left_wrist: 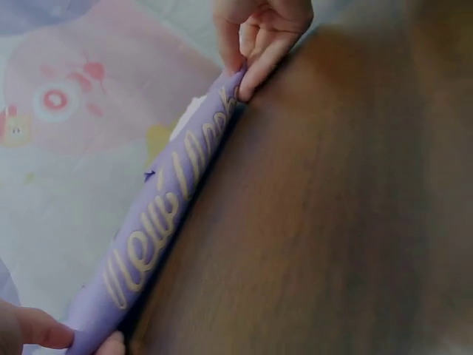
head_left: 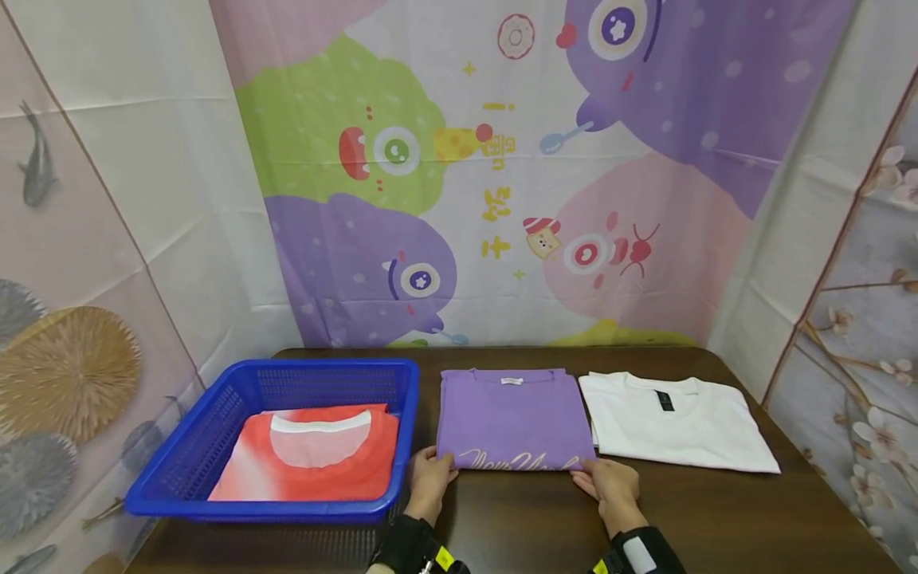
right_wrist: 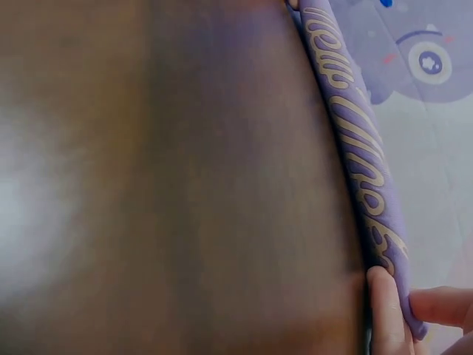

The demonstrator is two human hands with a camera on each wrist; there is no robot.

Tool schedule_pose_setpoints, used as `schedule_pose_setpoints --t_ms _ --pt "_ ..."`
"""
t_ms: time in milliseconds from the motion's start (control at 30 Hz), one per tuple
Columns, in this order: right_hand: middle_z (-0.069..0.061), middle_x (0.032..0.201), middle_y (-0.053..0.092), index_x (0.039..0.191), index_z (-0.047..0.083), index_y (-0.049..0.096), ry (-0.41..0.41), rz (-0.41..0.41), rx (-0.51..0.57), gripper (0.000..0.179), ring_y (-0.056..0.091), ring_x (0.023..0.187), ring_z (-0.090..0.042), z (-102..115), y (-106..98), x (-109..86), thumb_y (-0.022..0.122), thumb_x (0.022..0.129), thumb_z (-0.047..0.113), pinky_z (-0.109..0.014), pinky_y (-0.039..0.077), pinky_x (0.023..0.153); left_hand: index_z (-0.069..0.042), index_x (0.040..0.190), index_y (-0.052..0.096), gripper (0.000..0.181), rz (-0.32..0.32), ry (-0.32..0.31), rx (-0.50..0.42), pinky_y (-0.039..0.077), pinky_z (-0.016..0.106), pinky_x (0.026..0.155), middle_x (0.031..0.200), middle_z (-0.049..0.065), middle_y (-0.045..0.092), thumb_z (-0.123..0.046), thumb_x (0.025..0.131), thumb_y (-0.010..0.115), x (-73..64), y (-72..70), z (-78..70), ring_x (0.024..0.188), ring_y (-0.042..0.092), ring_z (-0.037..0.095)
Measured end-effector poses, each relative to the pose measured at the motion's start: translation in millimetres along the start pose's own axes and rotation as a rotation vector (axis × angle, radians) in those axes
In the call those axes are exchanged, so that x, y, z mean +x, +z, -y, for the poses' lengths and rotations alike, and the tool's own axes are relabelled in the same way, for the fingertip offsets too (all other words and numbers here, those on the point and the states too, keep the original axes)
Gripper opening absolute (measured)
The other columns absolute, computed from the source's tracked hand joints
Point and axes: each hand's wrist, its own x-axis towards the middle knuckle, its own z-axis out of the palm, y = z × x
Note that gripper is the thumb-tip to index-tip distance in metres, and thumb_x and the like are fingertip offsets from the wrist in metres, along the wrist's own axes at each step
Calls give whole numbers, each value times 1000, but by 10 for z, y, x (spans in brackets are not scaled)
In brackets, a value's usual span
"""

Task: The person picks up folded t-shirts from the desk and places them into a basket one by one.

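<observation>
A folded purple T-shirt (head_left: 512,418) with cream script lettering along its near edge lies on the table between my hands. My left hand (head_left: 430,478) pinches its near left corner, thumb on top and fingers beneath. At the near right corner my right hand (head_left: 608,485) pinches the cloth the same way. The left wrist view shows the shirt's folded edge (left_wrist: 174,196) stretched between both hands. In the right wrist view the right thumb and fingers (right_wrist: 384,303) grip the end of that edge (right_wrist: 358,148), which sits slightly above the table.
Left of the shirt stands a blue plastic basket (head_left: 265,509) with a folded red and white shirt (head_left: 323,458) inside. A folded white T-shirt (head_left: 674,422) lies right of the purple one. Brown table (head_left: 516,526) surface extends in front, and a cartoon-printed curtain (head_left: 495,303) hangs behind.
</observation>
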Motion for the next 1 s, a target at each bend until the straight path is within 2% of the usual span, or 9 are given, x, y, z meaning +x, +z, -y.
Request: schedule_pose_setpoints --t_ms 133,233,333,467,533,633,733,867,1000 --pt "-2 58 67 123 -26 47 14 72 -41 44 67 52 -8 12 -104 -105 58 84 -9 -21 57 58 28 122 36 45 127 -13 69 60 33 71 94 31 61 6 85 49 -200 -160 -157 68 64 13" --pt "-4 62 69 122 -27 47 29 124 -65 44 69 55 -10 14 -187 -206 59 84 -8 -22 58 60 29 123 32 48 212 -15 107 59 30 70 84 16 61 4 84 47 -285 -289 -173 66 64 9" --pt "-4 64 70 118 -26 50 32 148 -93 41 70 57 -10 -2 -274 -313 59 84 -6 -22 58 61 30 123 28 50 279 -39 133 59 28 68 81 13 60 4 85 47 -354 -390 -167 66 66 9" --pt "-5 67 71 115 -25 53 40 157 -129 38 71 61 -11 -36 -370 -406 59 85 -4 -22 58 63 27 120 30 46 324 -50 133 59 28 66 84 18 62 3 85 50 -319 -458 -28 66 68 12" --pt "-5 67 71 115 -25 53 47 158 -134 38 71 62 -12 -47 -391 -415 60 86 -2 -23 58 64 23 115 36 41 345 22 101 59 28 63 82 16 62 -1 86 53 -231 -471 127 65 67 12" --pt "-4 67 70 116 -25 53 52 160 -143 42 70 60 -12 -50 -394 -386 64 87 4 -24 59 64 19 113 41 41 291 102 142 57 31 60 82 17 62 -5 83 57 -152 -421 245 66 64 16" --pt "-1 67 67 118 -25 51 41 153 -165 50 69 59 -11 -37 -375 -328 67 87 10 -25 59 64 18 115 47 43 191 159 249 52 30 59 86 20 62 -6 81 59 -155 -335 195 72 60 20" --pt "2 68 66 120 -25 51 6 147 -239 53 67 59 -8 -9 -343 -247 67 87 12 -23 58 62 20 114 49 40 69 150 399 49 31 63 91 27 63 2 79 57 -291 -241 -64 77 60 25" --pt "2 65 65 115 -24 54 -18 153 -309 45 65 57 -8 15 -333 -212 65 85 7 -23 57 58 20 112 50 37 51 166 408 50 33 64 91 29 62 5 80 56 -324 -244 -86 77 58 27"
